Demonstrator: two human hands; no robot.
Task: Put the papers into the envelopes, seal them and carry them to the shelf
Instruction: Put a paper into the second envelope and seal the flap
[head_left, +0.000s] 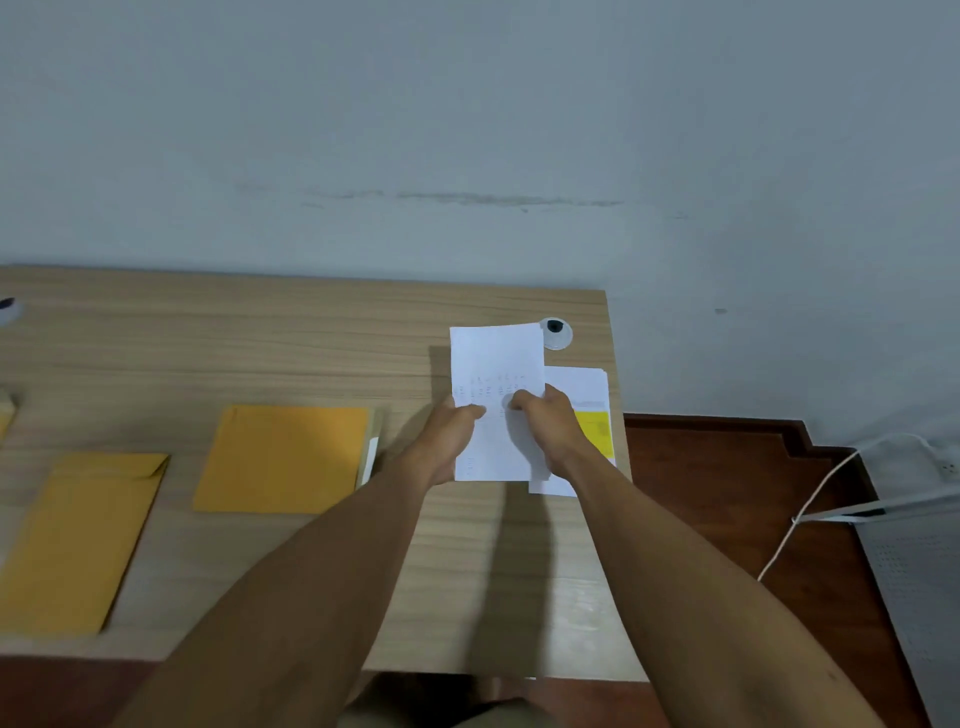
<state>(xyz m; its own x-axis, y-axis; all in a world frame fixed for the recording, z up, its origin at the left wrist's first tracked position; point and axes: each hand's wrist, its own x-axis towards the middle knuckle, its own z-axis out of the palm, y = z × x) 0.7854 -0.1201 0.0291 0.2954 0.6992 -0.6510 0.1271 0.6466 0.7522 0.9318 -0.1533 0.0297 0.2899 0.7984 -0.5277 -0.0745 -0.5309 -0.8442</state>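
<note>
I hold a white printed paper (493, 364) above the right end of the wooden table (260, 338). My left hand (449, 439) grips its left edge and my right hand (548, 423) grips its right side, thumbs on top. Under and right of it lies a stack of white papers (582, 384) with a yellow sheet (597, 434) showing. A yellow envelope (283, 457) lies flat left of my hands, with a white sheet edge at its right side. Another yellow envelope (78, 540), flap open at its far end, lies at the near left.
A round cable grommet (556, 332) sits in the table near the far right corner, another (8, 309) at the far left. A grey wall stands behind. Right of the table are a dark wooden floor, a white cable (810, 499) and a perforated white panel (914, 571).
</note>
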